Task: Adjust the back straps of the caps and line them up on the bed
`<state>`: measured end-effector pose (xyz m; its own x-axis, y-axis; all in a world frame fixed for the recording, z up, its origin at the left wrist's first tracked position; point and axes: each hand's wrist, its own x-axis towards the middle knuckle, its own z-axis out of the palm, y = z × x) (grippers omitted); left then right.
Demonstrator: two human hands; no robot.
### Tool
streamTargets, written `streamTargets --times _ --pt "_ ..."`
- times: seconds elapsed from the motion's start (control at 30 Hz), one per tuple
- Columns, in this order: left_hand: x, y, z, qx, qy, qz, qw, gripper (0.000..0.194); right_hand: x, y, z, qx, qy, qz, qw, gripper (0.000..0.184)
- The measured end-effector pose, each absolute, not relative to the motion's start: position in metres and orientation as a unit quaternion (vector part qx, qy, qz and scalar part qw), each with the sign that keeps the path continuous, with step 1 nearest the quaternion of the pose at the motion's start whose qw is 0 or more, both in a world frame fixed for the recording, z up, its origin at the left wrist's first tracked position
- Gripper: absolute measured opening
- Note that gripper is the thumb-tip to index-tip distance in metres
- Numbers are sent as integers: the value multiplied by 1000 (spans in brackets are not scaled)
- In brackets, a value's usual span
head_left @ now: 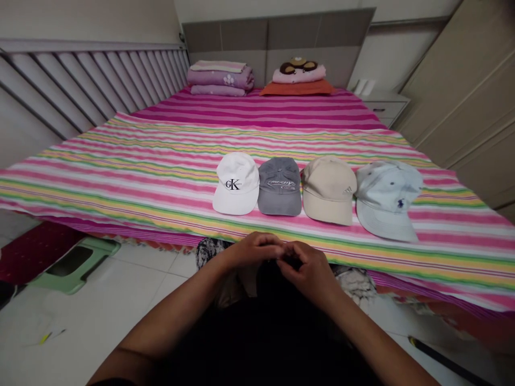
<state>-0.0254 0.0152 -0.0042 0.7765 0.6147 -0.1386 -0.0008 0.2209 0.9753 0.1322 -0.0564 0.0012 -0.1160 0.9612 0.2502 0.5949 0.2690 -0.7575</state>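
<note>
The person's left hand (251,252) and right hand (308,271) are together just off the near edge of the bed, with the fingers meeting over a dark lap. Whether anything small is pinched between the fingers (290,262) is impossible to tell, as they hide the gap, but neither hand holds a cap. A black-and-white cloth (209,252) shows just beyond and to the left of the left hand. Below the hands, to the left, is a tiled floor (100,300), and a green stool (76,265) stands on it beside a red mat (34,252).

Just beyond the hands, four caps sit in a touching row on a striped sheet (120,182), with their peaks toward the person. Left to right, a white cap (241,171) carries a black "CK" (232,185), with smaller lettering too fine to read. Next come a gray cap (279,171), whose silver embroidered script is unreadable, a beige cap (329,179) with an Adidas three-bar mark (348,189), and a pale blue cap (388,201) with a navy Polo pony (400,188).

Farther from the hands, near the headboard (277,40), lie a folded purple blanket (220,79) and an orange cushion (296,88), with a plush toy (298,67) above it.
</note>
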Motion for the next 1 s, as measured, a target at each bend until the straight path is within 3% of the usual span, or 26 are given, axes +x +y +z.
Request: streamTargets --times 0.1,0.23,0.5,0.6,0.77,0.87,1.0 --pt "-25 17 1 636 215 137 728 21 131 -56 3 -528 -705 290 375 12" --pt "-32 16 1 560 276 146 767 15 138 -52 3 -514 -658 387 391 18" --pt "-58 23 7 424 333 251 804 20 159 -36 -39 -425 -523 655 342 31" --pt "-68 29 20 394 318 284 815 19 155 -35 -38 -367 -440 736 361 35" --pt "-90 48 47 418 264 298 816 41 144 -29 8 -349 -332 713 509 46" --pt "-97 58 40 445 250 308 803 48 138 -17 33 -375 -322 654 573 46" --pt "-98 56 5 396 230 353 816 36 134 3 34 -387 -320 672 544 40"
